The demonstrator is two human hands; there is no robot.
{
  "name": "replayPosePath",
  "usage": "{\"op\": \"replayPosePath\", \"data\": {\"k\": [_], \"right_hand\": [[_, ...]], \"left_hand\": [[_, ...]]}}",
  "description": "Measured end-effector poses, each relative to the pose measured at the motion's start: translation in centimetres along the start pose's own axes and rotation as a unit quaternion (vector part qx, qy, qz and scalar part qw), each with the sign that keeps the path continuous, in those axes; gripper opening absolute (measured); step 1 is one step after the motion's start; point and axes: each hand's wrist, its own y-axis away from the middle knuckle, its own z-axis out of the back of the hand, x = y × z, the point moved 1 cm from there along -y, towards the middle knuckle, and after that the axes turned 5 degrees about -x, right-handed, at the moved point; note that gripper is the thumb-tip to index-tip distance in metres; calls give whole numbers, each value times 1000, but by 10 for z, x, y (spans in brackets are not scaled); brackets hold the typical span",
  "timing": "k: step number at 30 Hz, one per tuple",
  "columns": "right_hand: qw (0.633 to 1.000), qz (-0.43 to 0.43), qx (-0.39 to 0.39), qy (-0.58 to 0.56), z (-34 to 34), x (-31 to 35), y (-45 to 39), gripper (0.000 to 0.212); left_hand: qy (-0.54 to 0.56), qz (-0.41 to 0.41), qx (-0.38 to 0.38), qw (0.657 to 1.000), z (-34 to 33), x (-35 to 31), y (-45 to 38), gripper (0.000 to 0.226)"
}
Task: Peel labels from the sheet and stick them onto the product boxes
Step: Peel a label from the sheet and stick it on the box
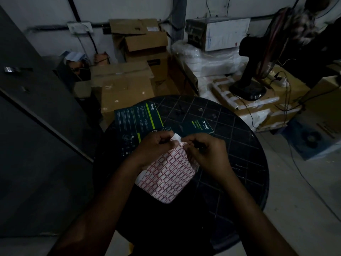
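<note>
Both forearms enter from the near edge and meet over the round black table (239,163), which serves as the reference for everything else. Left hand (155,147) sits over the middle of the table, fingers curled, gripping the far end of the label sheet (166,176). Right hand (204,152) is just beside it, fingers curled; thumb and forefinger pinch a small white label (176,138) at the sheet's far edge. Whether the label is fully free of the sheet cannot be told. Sheet shows a grid of red-bordered white labels and hangs toward the near side of the table, slightly bent.

Two dark green product boxes lie flat on the far half of the table: the larger box (136,119) at the far left, overhanging the rim; the smaller box (197,126) just right of it, near the centre. Both hands partly cover their near edges.

Beyond the table: stacked cardboard cartons (125,84) to the far left, a black fan (249,71) on foam packing to the far right. Lighting dim.
</note>
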Motion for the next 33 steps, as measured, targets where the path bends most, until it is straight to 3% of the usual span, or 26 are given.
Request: {"op": "replayPosePath", "data": {"k": [7, 19, 33], "right_hand": [[999, 18, 28, 18, 0, 3, -3, 33], [990, 109, 9, 89, -11, 1, 1, 19], [993, 36, 69, 94, -3, 10, 1, 21]], "left_hand": [[25, 21, -12, 999, 0, -1, -3, 15], [28, 50, -28, 998, 1, -2, -2, 16], [-22, 21, -31, 999, -3, 0, 3, 14]]}}
